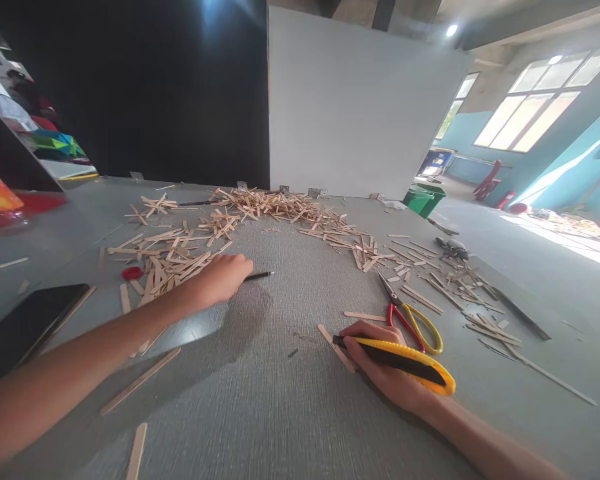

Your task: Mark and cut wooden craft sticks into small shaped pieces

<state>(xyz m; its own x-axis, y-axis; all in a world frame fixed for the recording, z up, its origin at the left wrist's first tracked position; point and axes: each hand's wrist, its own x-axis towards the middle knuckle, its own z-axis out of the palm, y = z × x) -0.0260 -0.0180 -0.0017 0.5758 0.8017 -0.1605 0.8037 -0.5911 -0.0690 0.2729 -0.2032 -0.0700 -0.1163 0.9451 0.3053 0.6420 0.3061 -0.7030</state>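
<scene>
Lying near left: black phone, then loose wooden sticks farther back, with left hand at their right edge, fingers curled over a dark pen, can't tell if clamped. Right of center, right hand has fingers clamped on a yellow utility knife, nose at a single stick; scissors just beyond.

On the table, a phone lies left, scissors right, and the stick heap between them, farther back.
</scene>
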